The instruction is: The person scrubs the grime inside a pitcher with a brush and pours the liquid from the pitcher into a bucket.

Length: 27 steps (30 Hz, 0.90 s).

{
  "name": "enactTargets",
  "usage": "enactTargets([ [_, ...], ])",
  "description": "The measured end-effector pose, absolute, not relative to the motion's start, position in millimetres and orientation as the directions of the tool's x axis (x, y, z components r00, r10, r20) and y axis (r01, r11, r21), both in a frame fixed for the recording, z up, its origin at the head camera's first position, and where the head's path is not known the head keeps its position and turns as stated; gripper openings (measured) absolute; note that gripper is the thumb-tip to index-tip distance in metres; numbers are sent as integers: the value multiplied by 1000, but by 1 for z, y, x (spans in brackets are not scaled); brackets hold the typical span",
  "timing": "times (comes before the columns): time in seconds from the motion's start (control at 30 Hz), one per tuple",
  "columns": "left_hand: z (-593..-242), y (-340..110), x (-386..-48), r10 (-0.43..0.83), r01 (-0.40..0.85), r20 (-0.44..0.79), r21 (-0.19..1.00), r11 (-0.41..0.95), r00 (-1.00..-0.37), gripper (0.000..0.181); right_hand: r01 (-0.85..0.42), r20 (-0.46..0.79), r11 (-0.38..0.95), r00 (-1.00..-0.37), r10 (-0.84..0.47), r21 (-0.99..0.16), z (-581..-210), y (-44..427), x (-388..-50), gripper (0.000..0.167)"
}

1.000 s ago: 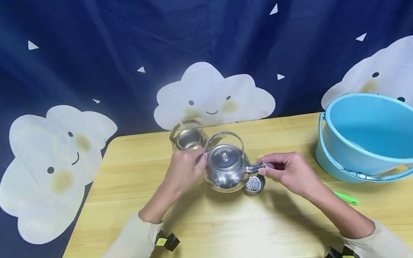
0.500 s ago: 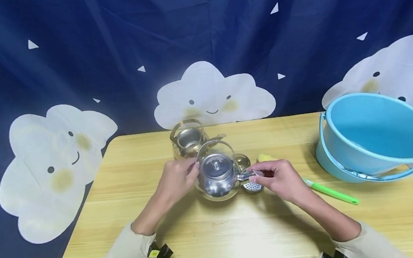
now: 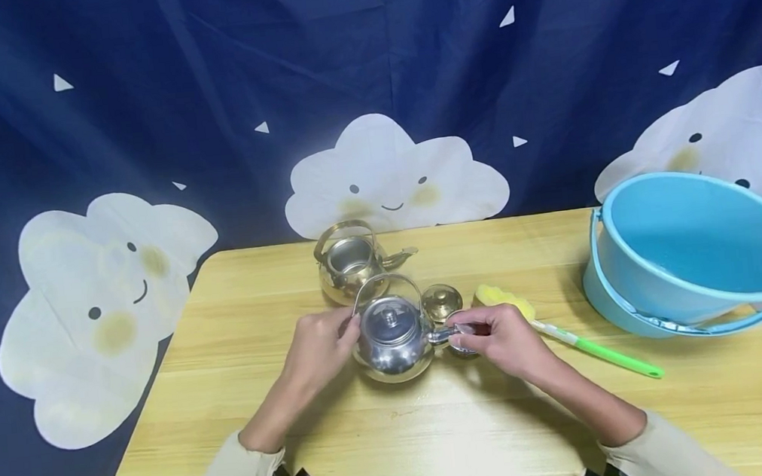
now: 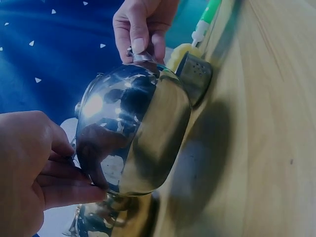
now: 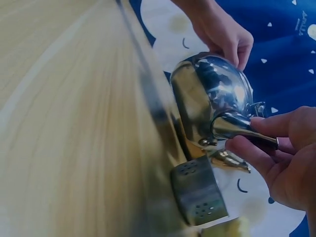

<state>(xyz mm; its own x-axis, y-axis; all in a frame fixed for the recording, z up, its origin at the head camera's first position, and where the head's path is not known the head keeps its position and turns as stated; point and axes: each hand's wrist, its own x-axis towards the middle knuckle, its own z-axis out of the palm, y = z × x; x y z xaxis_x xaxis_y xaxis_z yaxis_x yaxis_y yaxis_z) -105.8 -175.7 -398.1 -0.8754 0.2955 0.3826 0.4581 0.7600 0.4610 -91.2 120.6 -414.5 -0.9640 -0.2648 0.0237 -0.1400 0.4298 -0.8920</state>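
A shiny silver teapot (image 3: 392,347) with its lid on is held between both hands at the middle of the table. My left hand (image 3: 319,349) grips it on the left, near the foot of its arched handle. On the other side my right hand (image 3: 501,333) pinches the spout between thumb and fingers. The left wrist view shows the teapot's base (image 4: 160,128) off the table, with a shadow beneath. Right behind it stands a second teapot (image 3: 350,271), brownish gold and lidless. A round lid (image 3: 443,303) and a perforated metal strainer (image 5: 200,191) lie near the spout.
A brush with a yellow sponge head (image 3: 504,300) and a green handle (image 3: 619,357) lies right of the hands. A large light-blue bucket (image 3: 631,299) stands at the right, its handle hanging in front. A dark blue curtain (image 3: 217,78) with clouds hangs behind the table.
Both hands have brought the silver teapot left and nearer the person. The round lid, sponge head and brush handle have come into sight from behind the right hand and the teapot.
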Motion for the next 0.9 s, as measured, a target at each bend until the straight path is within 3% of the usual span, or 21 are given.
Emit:
enactTargets([
  [0.47, -412, -174, -101, 235, 372, 312, 517, 771, -921, 19, -61, -67, 449, -962, -263, -892, -430, 119, -97, 24],
  [0.9, -420, -172, -100, 277, 457, 420, 426, 781, -864, 9, -116, -16, 439, -958, -285, -891, -435, 121, -100, 23],
])
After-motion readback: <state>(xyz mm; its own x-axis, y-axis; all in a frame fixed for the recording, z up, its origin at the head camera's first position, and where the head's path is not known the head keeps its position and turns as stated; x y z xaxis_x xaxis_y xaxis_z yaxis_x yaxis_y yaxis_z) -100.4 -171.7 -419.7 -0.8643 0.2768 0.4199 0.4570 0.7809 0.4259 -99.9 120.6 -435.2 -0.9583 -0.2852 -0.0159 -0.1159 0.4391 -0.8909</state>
